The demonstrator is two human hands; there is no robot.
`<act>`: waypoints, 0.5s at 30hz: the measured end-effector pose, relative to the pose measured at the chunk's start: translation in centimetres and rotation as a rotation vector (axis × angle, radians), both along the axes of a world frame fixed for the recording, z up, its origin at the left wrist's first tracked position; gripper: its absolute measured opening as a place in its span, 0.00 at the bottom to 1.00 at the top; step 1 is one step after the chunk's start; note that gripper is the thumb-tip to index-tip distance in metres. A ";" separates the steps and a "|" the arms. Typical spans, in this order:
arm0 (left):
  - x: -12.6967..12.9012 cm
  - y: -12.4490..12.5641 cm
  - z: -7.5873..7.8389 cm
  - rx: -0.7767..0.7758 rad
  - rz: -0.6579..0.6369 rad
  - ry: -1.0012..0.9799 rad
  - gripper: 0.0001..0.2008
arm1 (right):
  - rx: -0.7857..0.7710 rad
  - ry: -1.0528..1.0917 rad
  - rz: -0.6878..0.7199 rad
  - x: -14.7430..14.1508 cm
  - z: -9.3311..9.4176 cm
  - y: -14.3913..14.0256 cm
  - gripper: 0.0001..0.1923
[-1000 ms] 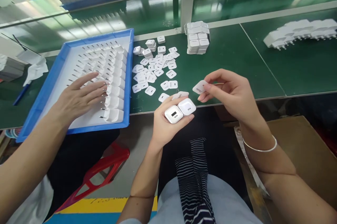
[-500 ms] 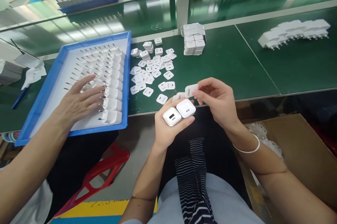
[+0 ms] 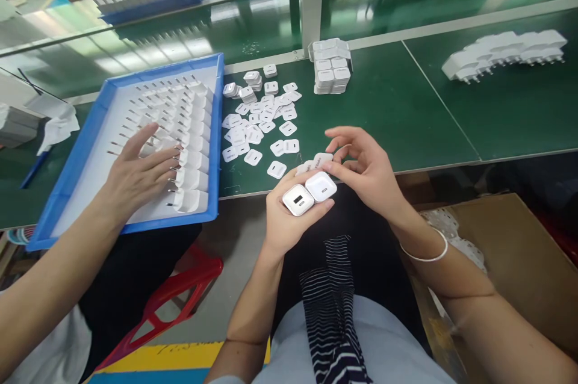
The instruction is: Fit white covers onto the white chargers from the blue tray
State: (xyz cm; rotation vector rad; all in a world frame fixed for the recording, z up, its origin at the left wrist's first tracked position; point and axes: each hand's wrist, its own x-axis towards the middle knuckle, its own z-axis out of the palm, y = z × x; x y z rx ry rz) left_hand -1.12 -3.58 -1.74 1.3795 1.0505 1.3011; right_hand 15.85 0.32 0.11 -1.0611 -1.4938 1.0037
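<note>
My left hand (image 3: 284, 221) is wrapped round two white charger housings, held side by side above the bench's front edge. The left charger (image 3: 298, 200) has a wide dark slot and a small one in its face; on the right charger (image 3: 321, 186) a single small slot shows. Behind them, small white cover plates (image 3: 322, 160) with printed marks rest at my left fingers. My right hand (image 3: 361, 170) is beside them, its thumb at the edge of the plates and right charger, its index finger raised apart from the thumb.
Loose white cover plates (image 3: 253, 157) lie scattered on the green bench (image 3: 374, 101). To the left, a co-worker's hand (image 3: 139, 179) reaches over a blue-rimmed tray (image 3: 217, 131) of pronged plug housings. Stacked plates (image 3: 332, 78) stand behind; a row of white housings (image 3: 506, 56) lies right.
My right thumb and index finger have parted, and the plate they pinched now lies lower, against the others at my left hand. The chargers have shifted slightly to the right.
</note>
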 end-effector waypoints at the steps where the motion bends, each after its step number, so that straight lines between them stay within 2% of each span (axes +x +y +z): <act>1: 0.0 0.1 0.2 0.025 -0.006 0.048 0.22 | 0.113 -0.140 -0.013 0.4 0.2 0.1 0.16; 4: 0.0 0.2 0.5 0.103 -0.015 0.132 0.22 | 0.476 -0.559 -0.027 1.4 0.8 0.2 0.09; 6: 0.1 0.3 0.6 0.142 -0.012 0.156 0.22 | 0.569 -0.712 -0.002 2.0 1.1 0.2 0.07; 10: 0.2 0.3 0.7 0.171 0.006 0.184 0.21 | 0.482 -0.717 -0.017 2.7 1.7 0.0 0.06; 13: 0.1 0.4 0.6 0.177 0.009 0.200 0.21 | 0.386 -0.540 -0.076 2.9 2.3 -0.5 0.03; 15: 0.0 0.5 0.5 0.197 0.006 0.210 0.21 | 0.284 -0.384 -0.012 2.7 2.7 -1.0 0.03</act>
